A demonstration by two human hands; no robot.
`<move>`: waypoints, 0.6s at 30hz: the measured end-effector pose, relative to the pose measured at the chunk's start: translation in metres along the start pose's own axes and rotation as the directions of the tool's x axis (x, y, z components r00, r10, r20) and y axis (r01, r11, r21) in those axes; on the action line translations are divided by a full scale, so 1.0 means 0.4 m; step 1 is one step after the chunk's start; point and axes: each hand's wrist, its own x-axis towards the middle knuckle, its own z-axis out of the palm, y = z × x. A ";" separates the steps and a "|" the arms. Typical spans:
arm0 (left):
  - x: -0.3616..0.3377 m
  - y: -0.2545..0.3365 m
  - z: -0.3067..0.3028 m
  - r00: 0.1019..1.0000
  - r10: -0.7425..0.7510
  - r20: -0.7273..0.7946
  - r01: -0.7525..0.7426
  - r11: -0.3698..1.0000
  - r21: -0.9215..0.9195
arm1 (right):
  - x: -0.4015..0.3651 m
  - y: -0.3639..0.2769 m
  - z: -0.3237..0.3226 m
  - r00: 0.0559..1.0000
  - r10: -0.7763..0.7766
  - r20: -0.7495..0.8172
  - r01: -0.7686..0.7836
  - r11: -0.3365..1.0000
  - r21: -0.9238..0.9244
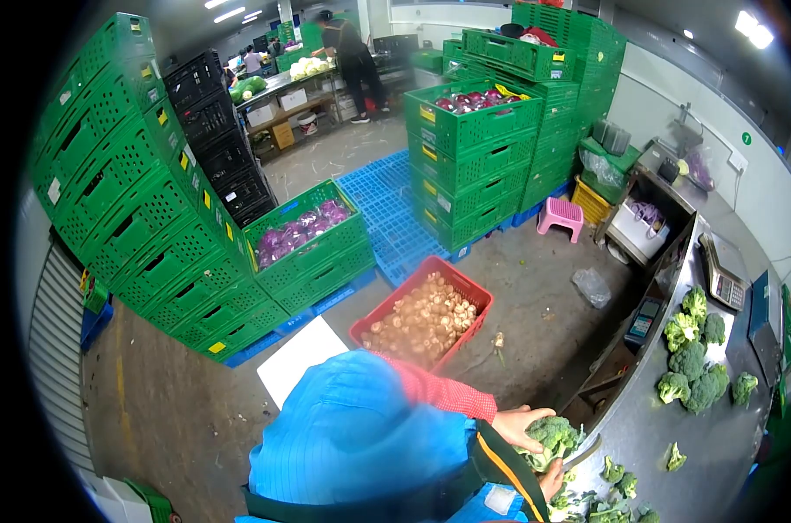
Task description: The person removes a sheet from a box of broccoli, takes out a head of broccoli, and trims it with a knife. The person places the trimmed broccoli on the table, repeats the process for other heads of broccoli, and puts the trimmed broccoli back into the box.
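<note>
Fingers of the L hand [519, 424] are curled over a broccoli head [550, 434], gripping it from the top, just off the near edge of the counter [726, 475]. R hand [552, 478] sits right below it, mostly hidden by a strap. A grey blade [582, 452] pokes out beside the broccoli, but I can't tell how those fingers are set.

Scanning L to R:
- Far L: tall leaning stacks of green crates [125, 174], w/ black crates [217, 131] behind them.
- Next: a lower green crate of purple cabbage [304, 231], w/ a white board [299, 356] flat on the floor in front.
- Blue pallets [391, 209] lie mid-floor.
- Just near of them: a red crate [387, 295] full of mushrooms [423, 321].
- Centre back: another green stack [474, 157], top crate holding purple veg.
- Behind it, a person [352, 57] stands at a far bench.
- A pink stool [561, 215] stands near the yellow crate.
- R side: I see whole broccoli heads piled [696, 366] on the counter, well apart from the held one.
- Cut florets [617, 475] lie near the hands.
- A scale [724, 277] sits at the far end.
</note>
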 end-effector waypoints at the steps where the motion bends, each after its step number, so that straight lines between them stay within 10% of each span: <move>1: 0.002 -0.001 0.001 1.000 -0.001 0.003 0.001 1.000 0.002 | -0.032 -0.037 0.017 1.000 0.014 0.008 -0.014 1.000 0.024; 18: 0.020 -0.006 0.005 0.999 -0.019 0.030 0.018 1.000 0.016 | -0.018 -0.018 0.011 1.000 0.022 0.000 -0.022 0.985 0.172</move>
